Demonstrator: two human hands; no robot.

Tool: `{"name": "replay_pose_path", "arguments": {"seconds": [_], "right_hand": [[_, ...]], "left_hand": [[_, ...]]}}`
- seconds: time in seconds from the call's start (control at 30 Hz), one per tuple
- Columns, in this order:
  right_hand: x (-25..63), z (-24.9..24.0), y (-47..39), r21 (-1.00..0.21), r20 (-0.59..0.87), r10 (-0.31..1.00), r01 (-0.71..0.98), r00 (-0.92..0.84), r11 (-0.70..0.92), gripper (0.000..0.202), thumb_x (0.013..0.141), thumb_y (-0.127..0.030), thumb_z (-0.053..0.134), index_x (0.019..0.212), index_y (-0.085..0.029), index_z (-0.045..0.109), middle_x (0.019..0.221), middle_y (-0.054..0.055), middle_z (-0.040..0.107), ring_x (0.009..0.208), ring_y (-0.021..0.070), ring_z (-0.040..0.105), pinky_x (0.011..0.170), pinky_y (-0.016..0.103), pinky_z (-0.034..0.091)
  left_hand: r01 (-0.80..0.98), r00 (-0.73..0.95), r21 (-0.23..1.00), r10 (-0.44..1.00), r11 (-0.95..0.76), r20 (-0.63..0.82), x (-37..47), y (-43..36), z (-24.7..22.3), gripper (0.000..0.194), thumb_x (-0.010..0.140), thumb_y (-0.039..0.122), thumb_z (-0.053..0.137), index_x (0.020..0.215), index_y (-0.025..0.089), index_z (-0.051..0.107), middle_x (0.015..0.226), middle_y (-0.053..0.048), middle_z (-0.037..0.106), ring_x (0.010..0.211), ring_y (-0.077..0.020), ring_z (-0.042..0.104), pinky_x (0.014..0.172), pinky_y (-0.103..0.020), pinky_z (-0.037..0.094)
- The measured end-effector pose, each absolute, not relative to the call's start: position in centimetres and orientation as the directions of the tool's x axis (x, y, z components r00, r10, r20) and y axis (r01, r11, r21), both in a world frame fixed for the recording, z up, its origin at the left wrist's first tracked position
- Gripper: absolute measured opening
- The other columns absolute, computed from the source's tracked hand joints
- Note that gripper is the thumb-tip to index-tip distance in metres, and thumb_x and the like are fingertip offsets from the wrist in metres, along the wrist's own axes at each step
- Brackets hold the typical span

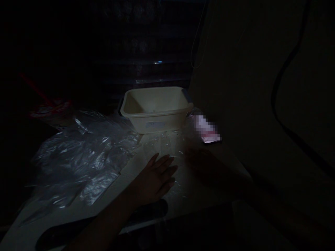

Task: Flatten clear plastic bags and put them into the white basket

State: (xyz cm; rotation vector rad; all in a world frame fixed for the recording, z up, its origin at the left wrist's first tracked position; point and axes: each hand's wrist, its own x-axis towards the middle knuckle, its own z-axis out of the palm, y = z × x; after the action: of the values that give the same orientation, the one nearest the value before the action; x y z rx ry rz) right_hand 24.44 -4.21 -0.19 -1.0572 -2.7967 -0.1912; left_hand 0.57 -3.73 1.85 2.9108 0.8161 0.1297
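Observation:
The scene is very dark. My left hand (pixel 157 177) lies palm down with its fingers spread on a clear plastic sheet or bag (pixel 164 144) on the pale table (pixel 131 174). To its right, my right hand (pixel 199 158) is in deep shadow near the plastic's right side, and its fingers cannot be made out. Just beyond both hands stands a cream plastic bin (pixel 161 120) with a small label on its front.
A heap of crumpled clear plastic bags (pixel 86 153) covers the table's left side. A red and white package (pixel 52 109) sits behind it. Right of the bin is a bright, pixelated pink item (pixel 206 129). A dark cable (pixel 273 94) hangs at the right.

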Motion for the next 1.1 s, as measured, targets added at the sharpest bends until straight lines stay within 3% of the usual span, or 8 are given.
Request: {"name": "replay_pose_path", "arguments": {"seconds": [0.2, 0.37, 0.47, 0.57, 0.73, 0.87, 0.97, 1.1], "right_hand": [[24.6, 0.9, -4.9, -0.023, 0.134, 0.643, 0.647, -0.754, 0.762, 0.035, 0.080, -0.024, 0.035, 0.113, -0.014, 0.044, 0.121, 0.008, 0.042, 0.112, 0.0204, 0.034, 0.088, 0.041, 0.027], [24.7, 2.3, -5.8, -0.134, 0.179, 0.627, 0.612, -0.759, 0.779, 0.027, 0.079, -0.023, 0.037, 0.100, -0.017, 0.054, 0.105, 0.006, 0.056, 0.100, 0.0185, 0.047, 0.086, 0.039, 0.032], [24.7, 2.1, -5.3, -0.129, 0.184, 0.679, 0.667, -0.711, 0.733, 0.027, 0.080, -0.022, 0.035, 0.095, -0.017, 0.057, 0.097, 0.007, 0.060, 0.090, 0.0185, 0.053, 0.080, 0.037, 0.038], [24.2, 1.3, -3.9, -0.079, 0.201, 0.748, 0.751, -0.632, 0.655, 0.031, 0.080, -0.019, 0.031, 0.101, -0.014, 0.054, 0.103, 0.009, 0.057, 0.094, 0.0188, 0.051, 0.079, 0.036, 0.041], [23.4, 0.8, -2.0, -0.047, 0.168, 0.742, 0.747, -0.649, 0.663, 0.035, 0.078, -0.015, 0.032, 0.109, -0.008, 0.048, 0.115, 0.013, 0.048, 0.104, 0.0223, 0.044, 0.083, 0.039, 0.039], [24.0, 1.5, -3.8, -0.114, 0.150, 0.719, 0.711, -0.679, 0.694, 0.039, 0.078, -0.018, 0.035, 0.116, -0.018, 0.042, 0.121, 0.008, 0.042, 0.111, 0.0213, 0.037, 0.089, 0.040, 0.033], [24.8, 1.9, -6.3, -0.123, 0.130, 0.692, 0.681, -0.710, 0.721, 0.038, 0.078, -0.026, 0.041, 0.116, -0.024, 0.041, 0.122, 0.006, 0.040, 0.111, 0.0202, 0.035, 0.091, 0.037, 0.031], [25.2, 1.6, -9.1, -0.138, 0.120, 0.694, 0.680, -0.710, 0.720, 0.030, 0.080, -0.031, 0.041, 0.108, -0.022, 0.045, 0.115, 0.006, 0.043, 0.099, 0.0182, 0.044, 0.082, 0.039, 0.037]], "left_hand": [[0.524, 0.841, 0.175, 0.538, -0.834, 0.048, 0.6, -3.8, 2.1, 0.041, 0.083, 0.033, 0.029, 0.121, 0.018, 0.032, 0.130, -0.009, 0.028, 0.121, -0.0203, 0.017, 0.097, -0.045, 0.009], [0.531, 0.834, 0.200, 0.550, -0.823, 0.050, 0.7, -3.7, 2.1, 0.041, 0.083, 0.036, 0.028, 0.119, 0.018, 0.034, 0.130, -0.008, 0.030, 0.121, -0.0195, 0.017, 0.097, -0.044, 0.009], [0.525, 0.837, 0.204, 0.545, -0.826, 0.053, 0.6, -3.8, 2.2, 0.040, 0.083, 0.035, 0.029, 0.119, 0.018, 0.034, 0.129, -0.008, 0.031, 0.121, -0.0196, 0.017, 0.097, -0.045, 0.009], [0.518, 0.842, 0.202, 0.538, -0.831, 0.052, 0.6, -4.0, 2.1, 0.040, 0.083, 0.033, 0.031, 0.120, 0.017, 0.034, 0.129, -0.009, 0.031, 0.121, -0.0200, 0.017, 0.097, -0.045, 0.011], [0.502, 0.845, 0.239, 0.530, -0.831, 0.066, 0.5, -3.7, 2.1, 0.041, 0.082, 0.029, 0.032, 0.121, 0.017, 0.031, 0.132, -0.008, 0.025, 0.121, -0.0199, 0.014, 0.097, -0.045, 0.013], [0.498, 0.789, 0.381, 0.589, -0.779, 0.176, -0.7, -3.9, 3.4, 0.044, 0.083, 0.020, 0.028, 0.126, 0.018, 0.020, 0.135, -0.004, 0.014, 0.122, -0.0182, 0.011, 0.097, -0.040, 0.019], [0.522, 0.728, 0.450, 0.653, -0.725, 0.209, -2.8, -5.6, 4.8, 0.047, 0.082, 0.013, 0.024, 0.127, 0.019, 0.016, 0.135, -0.003, 0.016, 0.121, -0.0176, 0.017, 0.096, -0.038, 0.026], [0.576, 0.739, 0.325, 0.648, -0.750, 0.185, -4.7, -9.5, 4.8, 0.054, 0.075, 0.013, 0.030, 0.128, 0.013, 0.017, 0.133, -0.007, 0.022, 0.119, -0.0229, 0.022, 0.092, -0.039, 0.033]]}}
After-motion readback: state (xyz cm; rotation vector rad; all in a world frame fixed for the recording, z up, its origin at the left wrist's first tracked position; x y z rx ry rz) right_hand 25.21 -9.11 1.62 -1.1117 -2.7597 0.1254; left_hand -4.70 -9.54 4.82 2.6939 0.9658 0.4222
